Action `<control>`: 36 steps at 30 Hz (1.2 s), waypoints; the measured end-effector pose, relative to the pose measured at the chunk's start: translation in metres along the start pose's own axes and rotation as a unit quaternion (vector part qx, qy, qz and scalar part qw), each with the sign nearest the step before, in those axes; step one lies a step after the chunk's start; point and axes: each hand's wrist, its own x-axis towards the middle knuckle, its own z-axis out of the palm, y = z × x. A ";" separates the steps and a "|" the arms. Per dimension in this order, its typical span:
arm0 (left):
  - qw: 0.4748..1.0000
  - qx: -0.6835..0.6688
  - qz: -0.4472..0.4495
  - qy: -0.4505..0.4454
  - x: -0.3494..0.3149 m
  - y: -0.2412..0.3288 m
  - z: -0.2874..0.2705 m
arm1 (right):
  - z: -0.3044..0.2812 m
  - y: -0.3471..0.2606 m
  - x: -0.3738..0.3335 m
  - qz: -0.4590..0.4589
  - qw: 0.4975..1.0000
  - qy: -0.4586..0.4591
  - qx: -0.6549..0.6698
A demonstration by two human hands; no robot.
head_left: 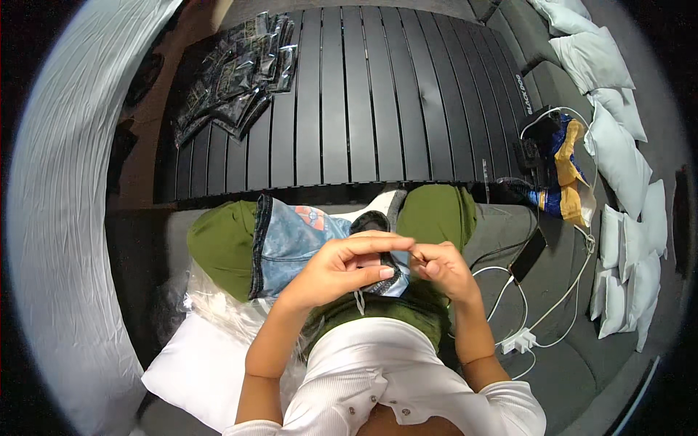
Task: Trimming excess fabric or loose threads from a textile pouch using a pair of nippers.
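Across my lap lies a light-blue denim-like cloth piece (pixel 285 243) with black edging and a pink patch. A dark rounded part (pixel 371 222) shows at its right end, partly behind my hands. Above it is my left hand (pixel 342 267), its fingers stretched to the right and the thumb held apart below them. My right hand (pixel 442 270) meets the left fingertips, with its fingers curled in. Whatever the right fingers hold, if anything, is too small to make out. Below the hands hangs a short light cord end (pixel 360 301).
A black slatted table (pixel 356 94) stands ahead, with several clear-wrapped dark packets (pixel 240 73) at its left. To the right are a blue-and-yellow bag (pixel 571 174), a phone (pixel 528 254), white cables and a power adapter (pixel 518 340). White pillows (pixel 614 152) line the grey sofa. Clear plastic (pixel 211 291) lies at my left.
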 end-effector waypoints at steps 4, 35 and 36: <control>0.998 -0.053 0.026 0.032 0.003 -0.003 0.003 | -0.005 -0.007 -0.003 0.005 0.999 0.041 -0.021; 0.990 -0.001 -0.130 0.058 0.004 0.009 -0.008 | -0.005 -0.049 -0.002 -0.062 0.923 0.029 -0.378; 0.990 -0.001 -0.129 0.059 0.004 0.009 -0.008 | -0.005 -0.049 -0.001 -0.063 0.923 0.028 -0.378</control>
